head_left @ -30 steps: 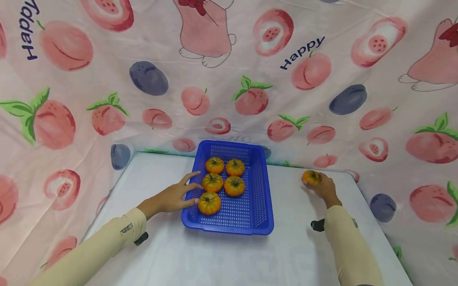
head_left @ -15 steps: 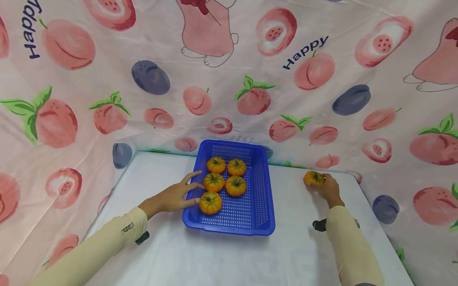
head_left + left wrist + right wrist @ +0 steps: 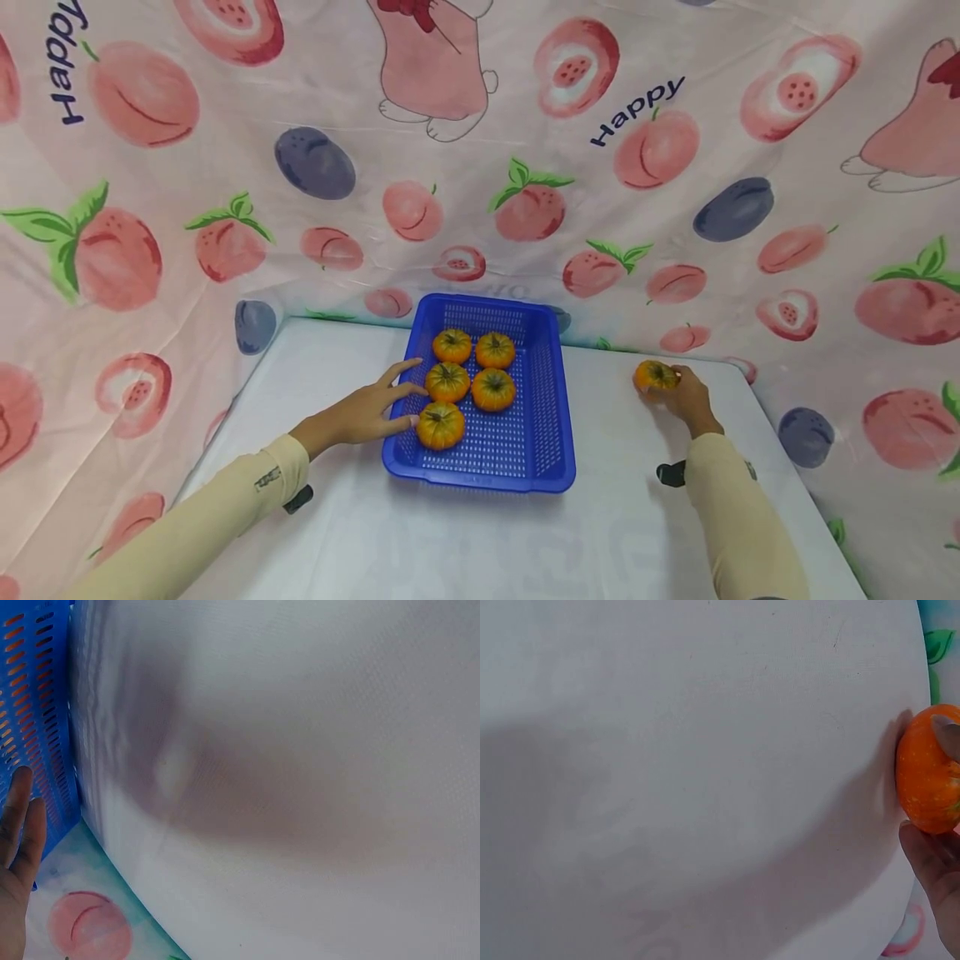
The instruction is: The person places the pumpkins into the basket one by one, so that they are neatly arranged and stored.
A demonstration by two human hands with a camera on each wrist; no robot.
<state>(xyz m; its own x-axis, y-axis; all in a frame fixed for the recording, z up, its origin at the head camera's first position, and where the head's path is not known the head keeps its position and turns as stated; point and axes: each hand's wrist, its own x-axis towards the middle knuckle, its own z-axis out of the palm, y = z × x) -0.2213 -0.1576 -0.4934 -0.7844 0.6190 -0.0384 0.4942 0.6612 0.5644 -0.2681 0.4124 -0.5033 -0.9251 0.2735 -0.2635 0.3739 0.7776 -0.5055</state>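
Observation:
My right hand (image 3: 692, 400) grips a small orange pumpkin (image 3: 655, 376) at the table's back right. In the right wrist view, the thumb and a finger lie on opposite sides of this pumpkin (image 3: 928, 776). A blue perforated plastic basket (image 3: 551, 483) stands mid-table, with several similar pumpkins (image 3: 447, 382) along its left and middle. My left hand (image 3: 365, 412) lies at the basket's left rim, fingers spread and reaching over it, the lowest fingertip right by the nearest pumpkin (image 3: 440, 426). In the left wrist view, two fingers (image 3: 28, 844) show against the basket's slotted side (image 3: 52, 712).
The white table (image 3: 480, 550) meets a fruit-printed cloth (image 3: 450, 167) that hangs behind it and at both sides. Inside the basket, the right side and front show bare slotted floor. A dark wrist device (image 3: 671, 474) shows below the right forearm.
The right hand has shifted slightly to the right around the small pumpkin, so more of the pumpkin shows. The left hand and the basket stay where they were.

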